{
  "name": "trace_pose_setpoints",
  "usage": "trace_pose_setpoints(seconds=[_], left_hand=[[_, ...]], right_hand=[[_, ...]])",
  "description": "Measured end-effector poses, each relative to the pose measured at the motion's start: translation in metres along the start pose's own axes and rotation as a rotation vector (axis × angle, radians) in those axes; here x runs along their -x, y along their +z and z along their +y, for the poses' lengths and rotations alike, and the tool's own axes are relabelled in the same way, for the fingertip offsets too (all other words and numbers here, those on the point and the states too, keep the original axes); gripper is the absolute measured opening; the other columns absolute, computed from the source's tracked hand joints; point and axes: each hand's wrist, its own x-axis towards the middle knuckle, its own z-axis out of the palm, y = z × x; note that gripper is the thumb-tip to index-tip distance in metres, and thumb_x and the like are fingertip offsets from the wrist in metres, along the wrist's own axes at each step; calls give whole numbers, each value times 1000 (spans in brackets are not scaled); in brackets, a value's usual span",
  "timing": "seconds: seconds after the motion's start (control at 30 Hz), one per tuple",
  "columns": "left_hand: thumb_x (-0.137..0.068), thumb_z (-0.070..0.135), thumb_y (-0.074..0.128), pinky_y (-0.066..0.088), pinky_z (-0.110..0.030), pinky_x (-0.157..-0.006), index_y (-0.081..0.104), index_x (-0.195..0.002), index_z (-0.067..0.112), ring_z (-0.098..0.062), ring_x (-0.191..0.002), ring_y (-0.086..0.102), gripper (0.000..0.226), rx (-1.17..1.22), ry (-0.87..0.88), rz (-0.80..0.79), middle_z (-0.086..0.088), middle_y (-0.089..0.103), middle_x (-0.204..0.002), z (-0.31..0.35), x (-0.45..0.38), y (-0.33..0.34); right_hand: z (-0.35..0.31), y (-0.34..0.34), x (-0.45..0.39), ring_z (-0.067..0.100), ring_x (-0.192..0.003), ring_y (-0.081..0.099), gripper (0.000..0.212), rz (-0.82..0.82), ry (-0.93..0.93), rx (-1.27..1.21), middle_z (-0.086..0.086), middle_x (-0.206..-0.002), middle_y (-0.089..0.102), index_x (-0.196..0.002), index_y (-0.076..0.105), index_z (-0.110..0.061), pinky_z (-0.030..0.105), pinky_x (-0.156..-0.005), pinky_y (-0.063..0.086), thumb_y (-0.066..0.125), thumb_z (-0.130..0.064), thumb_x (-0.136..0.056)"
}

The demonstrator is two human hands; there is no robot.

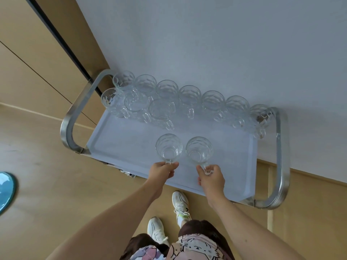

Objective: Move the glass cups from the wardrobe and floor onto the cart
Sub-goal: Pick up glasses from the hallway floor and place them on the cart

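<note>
Head view, looking steeply down. A cart with a pale blue-grey tray top [120, 147] and brushed-metal loop handles [75, 117] at both ends is seen standing against a light grey wall [206, 44]. Tan wooden flooring [47, 175] is visible around it.

Two clear faceted glass cups with handles are held over the near half of the tray, side by side and just apart. The left-hand cup [169, 147] is pinched by its handle in the left hand [162, 171], thumb and fingers closed on the handle. The right-hand cup [199, 150] is gripped by its handle in the right hand [212, 178], fingers curled round it. Whether the bases of these two cups touch the tray cannot be told.

Along the far edge of the tray a row of seven matching glass cups [189, 96] is recorded, upright, close together, handles mostly turned toward the near side. In front of that row, at the left end, three further glass cups [136, 104] are set, touching or nearly touching their neighbours.

White sneakers [180, 203] and patterned shorts [197, 244] are noted at the bottom of the frame. A blue round object [6, 192] is partly in view on the floor at the left edge.
</note>
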Motion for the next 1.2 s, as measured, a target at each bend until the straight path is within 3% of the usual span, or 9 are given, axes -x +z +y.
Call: trace_pose_setpoints(seconds=[0.13,0.3,0.4,0.5,0.6,0.7,0.8,0.97,1.2], left_hand=[[-83,14,83,58,-39,-95,70,-91,-3,-21,-78,61,22,58,-35,-20,-9,58,-83,8,5,-12],[-81,15,85,63,-41,-80,60,-114,6,-25,-87,69,42,-65,-29,64,-10,67,-104,15,16,-20],[-76,16,86,57,-44,-89,48,-130,20,-24,-106,62,66,-303,161,192,-2,54,-123,25,14,-23],[-72,11,83,46,-43,-103,35,-147,23,-29,-123,51,90,-637,399,177,-7,44,-140,46,5,-27],[-69,7,79,40,-38,-106,25,-156,25,-33,-134,40,104,-1030,546,27,-7,33,-151,71,-3,-24],[-69,0,69,43,-36,-101,19,-159,30,-32,-141,28,107,-1286,602,-86,-1,22,-160,83,-8,-15],[-68,-1,63,47,-37,-93,24,-156,33,-33,-138,28,102,-1337,599,-132,0,23,-157,86,-13,-9],[-57,20,90,47,-37,-95,35,-151,30,-30,-127,40,109,-1383,616,-140,-4,37,-145,100,-19,-11],[-57,23,91,47,-35,-88,36,-148,27,-28,-125,36,106,-1368,720,-128,-4,36,-140,108,-19,19]], right_hand=[[0,-9,0,23,-89,64,51,-22,-53,169,6,-104,67,-120,49,-21,36,-79,49,77,-45,-85],[-11,-13,-2,25,-116,59,95,-56,-140,236,7,-135,55,-151,31,-21,43,-100,48,86,-43,-77],[-21,-11,-3,25,-134,48,111,-42,-228,268,6,-148,43,-158,20,-23,47,-108,44,89,-44,-73],[-30,-7,-5,27,-143,38,120,-28,-314,323,8,-157,35,-160,14,-20,45,-114,37,90,-43,-71],[-39,-3,-7,29,-148,30,122,-20,-387,380,10,-162,29,-161,9,-15,42,-119,30,90,-39,-73],[-45,-1,-11,28,-148,28,119,-37,-448,453,10,-162,27,-161,9,-14,41,-120,29,88,-37,-75],[-49,0,-15,28,-143,33,113,-57,-453,511,9,-158,30,-161,14,-16,41,-115,35,85,-38,-76],[-46,-3,-20,28,-138,37,108,-51,-423,486,6,-154,34,-158,20,-19,39,-110,38,85,-36,-73],[-50,-16,-34,29,-135,43,110,81,-332,382,8,-151,40,-157,25,-19,36,-106,38,88,-33,-67]])
